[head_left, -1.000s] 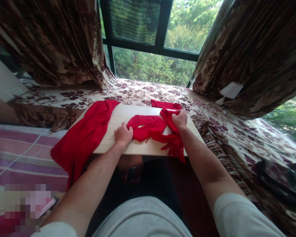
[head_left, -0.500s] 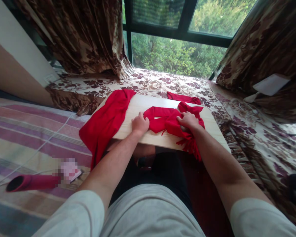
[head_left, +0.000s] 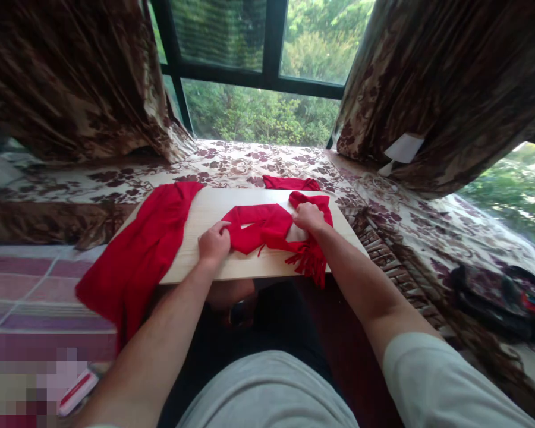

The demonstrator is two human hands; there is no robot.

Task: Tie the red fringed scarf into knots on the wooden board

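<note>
A red fringed scarf (head_left: pixel 258 219) lies in folded bands on a pale wooden table (head_left: pixel 200 270). My left hand (head_left: pixel 214 242) rests at the scarf's left end, fingers closed on its edge. On the right, my right hand (head_left: pixel 310 216) is closed on a bunched part of the scarf, and its fingertips are partly hidden. Red fringe (head_left: pixel 310 261) hangs over the table's front edge below that wrist. A larger red cloth (head_left: pixel 154 232) drapes across the table's left end and down its side.
Another piece of red cloth (head_left: pixel 290 183) lies at the table's far edge. Behind is a flower-patterned ledge cover (head_left: pixel 232 160) under the window. A small white lamp (head_left: pixel 403 148) stands at the right, with black straps or bags (head_left: pixel 494 303) nearer. A striped bedspread (head_left: pixel 22 297) is at left.
The view has swung to the right. My right hand has closed on the cloth and shifted it, and bare pale surface now shows beside it. My left hand stays at the scarf's left end.
</note>
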